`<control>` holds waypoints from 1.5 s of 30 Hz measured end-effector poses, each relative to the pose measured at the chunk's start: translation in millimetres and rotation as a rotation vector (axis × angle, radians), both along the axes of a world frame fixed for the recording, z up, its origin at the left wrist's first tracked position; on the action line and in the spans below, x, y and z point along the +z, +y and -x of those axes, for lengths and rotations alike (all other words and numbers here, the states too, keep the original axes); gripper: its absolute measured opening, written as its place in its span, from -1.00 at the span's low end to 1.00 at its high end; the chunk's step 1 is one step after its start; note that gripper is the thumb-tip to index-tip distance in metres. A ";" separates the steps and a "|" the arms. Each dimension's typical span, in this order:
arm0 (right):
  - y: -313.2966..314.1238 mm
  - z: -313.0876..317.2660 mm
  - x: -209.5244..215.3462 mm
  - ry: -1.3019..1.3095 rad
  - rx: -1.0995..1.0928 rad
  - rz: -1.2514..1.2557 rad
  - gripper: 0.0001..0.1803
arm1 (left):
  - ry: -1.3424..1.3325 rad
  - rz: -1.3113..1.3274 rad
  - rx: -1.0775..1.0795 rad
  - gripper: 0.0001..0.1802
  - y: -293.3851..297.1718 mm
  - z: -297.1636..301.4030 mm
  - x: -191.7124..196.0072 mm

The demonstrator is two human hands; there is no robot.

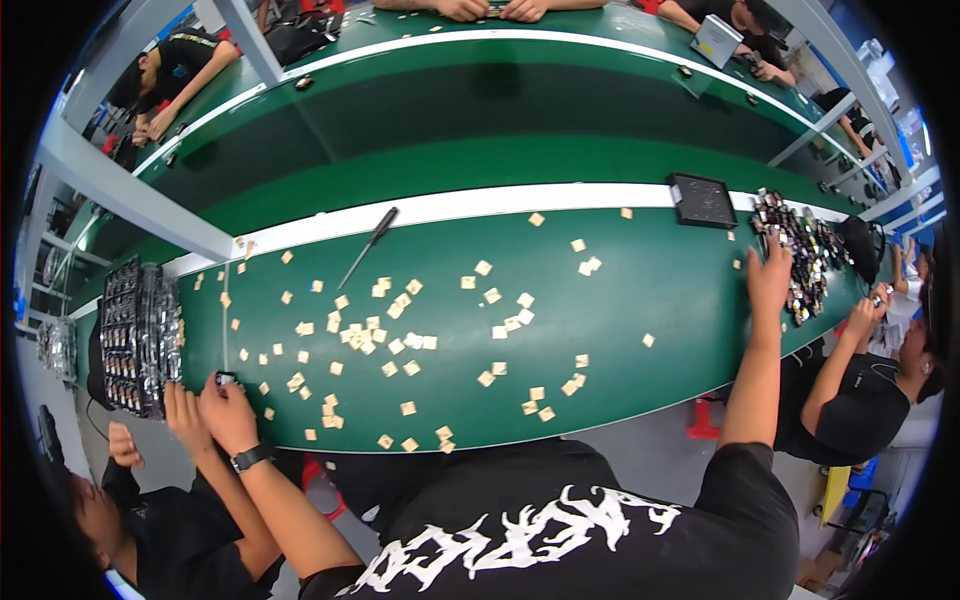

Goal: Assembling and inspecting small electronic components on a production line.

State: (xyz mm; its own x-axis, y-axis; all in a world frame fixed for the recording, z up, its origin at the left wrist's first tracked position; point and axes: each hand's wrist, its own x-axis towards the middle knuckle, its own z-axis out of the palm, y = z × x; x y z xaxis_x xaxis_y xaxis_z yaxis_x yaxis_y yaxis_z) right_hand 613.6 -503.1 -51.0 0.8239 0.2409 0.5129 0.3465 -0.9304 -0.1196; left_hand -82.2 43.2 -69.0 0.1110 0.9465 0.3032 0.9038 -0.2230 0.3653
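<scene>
At the left end of the green bench, my left hand, with a dark watch at its wrist, is closed on a small black part whose kind is too small to make out. My right hand reaches to the far right, its thumb apart from the fingers. Those fingertips touch the near left side of a heap of small dark, shiny parts. Many small beige square pieces lie scattered over the bench between my hands.
A screwdriver and a black tray lie toward the far edge. Stacked trays of wrapped parts stand left. A co-worker's hand is beside my left hand; another co-worker sits right. Grey posts rise beyond.
</scene>
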 end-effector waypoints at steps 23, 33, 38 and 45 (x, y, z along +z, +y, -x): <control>0.4 -102.6 15.7 0.181 -0.032 0.385 -0.37 | -0.179 -0.274 -0.074 -0.80 -97.0 -73.3 10.0; -3.4 -61.8 30.0 0.018 0.049 0.357 -0.58 | -0.234 -0.275 -0.035 -0.82 -103.2 -73.3 13.4; 38.7 51.8 58.9 -0.154 0.317 0.210 -0.61 | -0.368 -0.158 -0.284 -0.82 -142.8 -128.9 44.2; 171.4 266.4 69.7 0.028 1.269 0.031 -0.61 | -1.568 1.833 -0.542 -0.36 -212.7 -213.3 60.9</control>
State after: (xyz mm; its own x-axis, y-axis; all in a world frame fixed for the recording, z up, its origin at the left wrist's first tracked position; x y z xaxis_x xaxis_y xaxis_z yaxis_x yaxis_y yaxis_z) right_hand 347.2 -331.7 18.7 0.0169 0.8774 0.4795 0.9909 0.0495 -0.1254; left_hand 131.1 -169.4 -8.1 0.9132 0.2299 -0.3365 -0.0779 0.9089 0.4096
